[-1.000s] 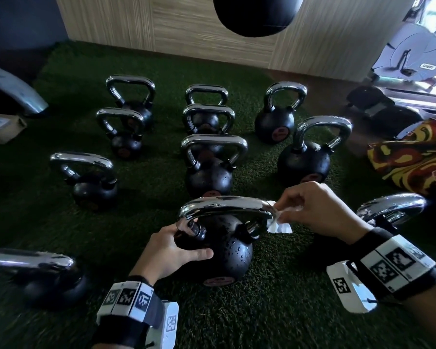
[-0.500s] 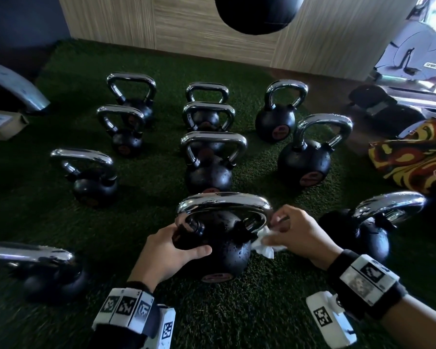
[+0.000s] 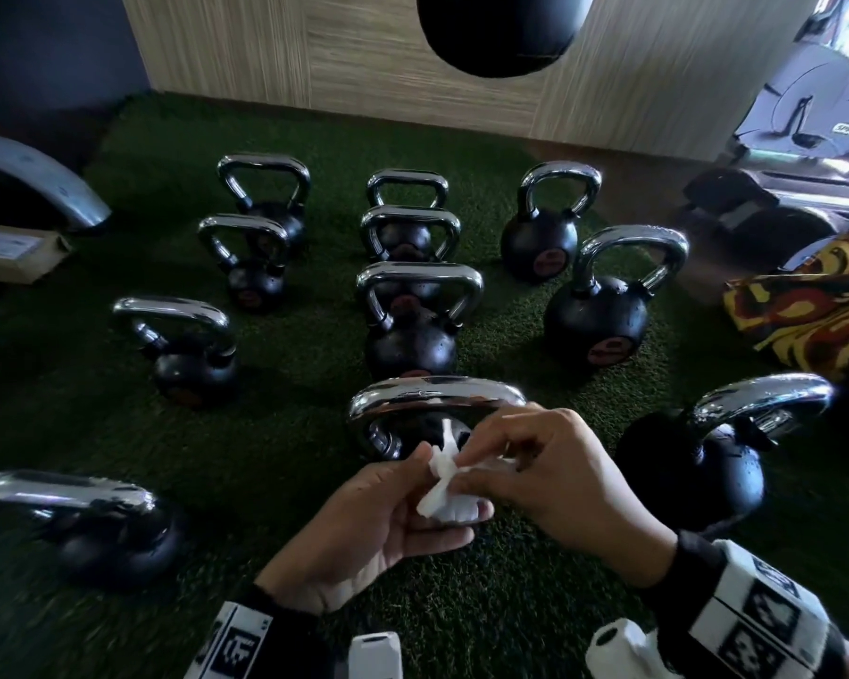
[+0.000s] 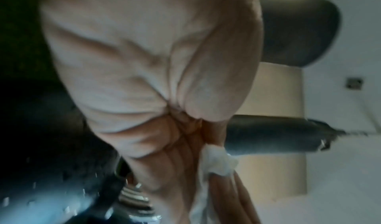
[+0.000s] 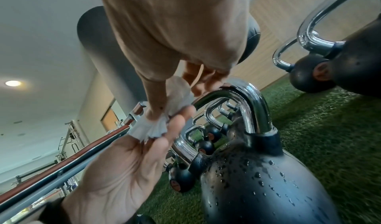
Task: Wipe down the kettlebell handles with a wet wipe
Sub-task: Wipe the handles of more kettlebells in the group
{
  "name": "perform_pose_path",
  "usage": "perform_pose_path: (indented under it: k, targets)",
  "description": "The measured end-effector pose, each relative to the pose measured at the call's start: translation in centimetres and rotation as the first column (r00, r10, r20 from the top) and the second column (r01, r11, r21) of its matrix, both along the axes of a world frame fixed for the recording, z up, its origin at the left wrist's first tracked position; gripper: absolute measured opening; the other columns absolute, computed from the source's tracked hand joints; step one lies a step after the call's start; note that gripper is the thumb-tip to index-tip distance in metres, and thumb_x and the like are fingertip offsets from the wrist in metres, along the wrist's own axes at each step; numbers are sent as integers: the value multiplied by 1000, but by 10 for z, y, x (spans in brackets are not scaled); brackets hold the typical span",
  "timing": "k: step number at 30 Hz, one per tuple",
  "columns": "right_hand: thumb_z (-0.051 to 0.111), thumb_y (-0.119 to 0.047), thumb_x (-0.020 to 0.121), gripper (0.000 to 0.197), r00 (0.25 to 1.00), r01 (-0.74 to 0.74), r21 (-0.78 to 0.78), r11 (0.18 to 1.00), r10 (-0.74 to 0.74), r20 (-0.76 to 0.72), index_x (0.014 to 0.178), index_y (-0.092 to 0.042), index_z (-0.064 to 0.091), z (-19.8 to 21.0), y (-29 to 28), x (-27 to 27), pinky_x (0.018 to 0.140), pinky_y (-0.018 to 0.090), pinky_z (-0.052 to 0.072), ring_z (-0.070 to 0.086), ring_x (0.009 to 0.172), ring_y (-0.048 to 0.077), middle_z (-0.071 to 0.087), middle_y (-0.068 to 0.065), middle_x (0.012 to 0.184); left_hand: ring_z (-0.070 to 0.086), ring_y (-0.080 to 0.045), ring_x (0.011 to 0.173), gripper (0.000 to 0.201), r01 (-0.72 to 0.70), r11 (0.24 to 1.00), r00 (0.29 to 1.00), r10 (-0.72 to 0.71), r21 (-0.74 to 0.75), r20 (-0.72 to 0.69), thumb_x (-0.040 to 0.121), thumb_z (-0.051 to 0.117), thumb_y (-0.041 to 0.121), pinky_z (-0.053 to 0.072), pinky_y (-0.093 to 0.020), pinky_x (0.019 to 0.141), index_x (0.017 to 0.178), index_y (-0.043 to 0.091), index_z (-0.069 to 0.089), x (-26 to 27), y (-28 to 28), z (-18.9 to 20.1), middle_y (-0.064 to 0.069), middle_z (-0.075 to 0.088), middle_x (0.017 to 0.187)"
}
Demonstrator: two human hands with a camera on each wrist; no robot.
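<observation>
The nearest kettlebell (image 5: pixel 257 178) is black and beaded with water drops, with a chrome handle (image 3: pixel 432 399) (image 5: pixel 249 100). Just in front of and above that handle, both hands hold a crumpled white wet wipe (image 3: pixel 439 497) (image 5: pixel 152 128) (image 4: pixel 218 162). My left hand (image 3: pixel 412 502) lies palm up, its thumb and fingers pinching the wipe's lower part. From the right, my right hand (image 3: pixel 481 477) pinches the upper part with thumb and fingertips (image 5: pixel 198 87). Neither hand touches the kettlebell, whose body is mostly hidden behind the hands in the head view.
Several more chrome-handled kettlebells (image 3: pixel 412 311) stand in rows on the green turf (image 3: pixel 290 433), one close at the right (image 3: pixel 697 463) and one at the left (image 3: pixel 94 521). A black punching bag (image 3: pixel 501 31) hangs ahead. A patterned cloth (image 3: pixel 805 316) lies at the right and a cardboard box (image 3: pixel 11 252) at the left.
My left hand has let go of the kettlebell's body and turned palm up under the wipe. My right hand has carried the wipe from the handle's right end to in front of the handle.
</observation>
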State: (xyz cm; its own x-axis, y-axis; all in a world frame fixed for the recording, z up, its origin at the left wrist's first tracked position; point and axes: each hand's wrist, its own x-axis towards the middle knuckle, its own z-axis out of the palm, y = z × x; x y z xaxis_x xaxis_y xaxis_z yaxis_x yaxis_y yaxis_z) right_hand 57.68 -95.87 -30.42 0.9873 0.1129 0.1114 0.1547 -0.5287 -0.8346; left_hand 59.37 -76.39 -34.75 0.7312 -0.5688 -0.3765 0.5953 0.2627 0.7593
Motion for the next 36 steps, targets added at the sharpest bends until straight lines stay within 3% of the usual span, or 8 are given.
perform_pose_path:
  k: [6,9,11,15,19,23,30,36]
  targets:
    - [89,-58,59,29,987,74,-125,989,-55,152,86,-51,81,-3,-2,2,79,17,46,58,96,12,56,-12,96,75,-16,79,35,-227,960,974,221,-167,-51,86,62,27,64,-29,71,97,0,81,-5,-18,0,-19,76,97]
    - [86,-30,71,20,979,2,12,1000,-4,206,90,-36,82,-2,-10,-4,83,22,49,61,96,16,59,-2,102,73,-15,72,28,-326,927,945,326,-185,-32,80,67,23,63,-24,70,91,2,82,-4,-17,8,-23,75,96]
    - [72,-18,68,21,965,156,209,965,-193,175,85,-30,74,-15,-22,1,76,29,47,59,89,16,60,5,100,69,-13,67,19,-435,892,881,450,-126,149,80,67,21,60,-23,66,80,11,84,-1,-12,16,-15,77,84]
    - [80,-29,59,46,891,454,281,845,-420,-174,103,-35,68,-69,-38,16,77,30,52,66,98,24,68,3,110,70,-6,75,12,-712,700,316,376,-43,871,93,72,15,55,-23,65,99,18,81,14,-1,24,1,80,83]
    - [92,-23,75,48,924,352,389,851,-250,-289,118,-25,72,-100,-21,25,95,37,58,73,110,14,79,-4,113,73,0,104,24,-788,615,75,44,32,996,93,77,17,57,-19,93,115,9,79,35,-12,18,3,78,113]
    - [89,-38,76,34,901,428,310,849,-371,-225,106,-38,75,-122,-11,37,98,47,59,75,102,12,80,-8,105,74,-9,105,24,-790,598,68,-136,136,988,94,75,22,57,-26,93,114,10,80,43,-25,9,0,79,109]
    - [88,-51,69,43,908,407,291,866,-351,-227,108,-36,74,-128,-16,37,97,48,59,74,102,10,79,-9,104,73,-7,100,24,-837,536,117,-15,107,993,94,70,19,54,-55,104,113,6,78,42,-3,7,5,75,112]
    - [88,-37,80,29,913,391,267,881,-335,-231,105,-35,75,-126,-18,37,93,42,62,74,99,7,79,-11,102,76,-16,99,21,-875,465,182,52,138,982,93,73,13,51,-41,107,110,1,78,37,-3,-6,-9,78,107]
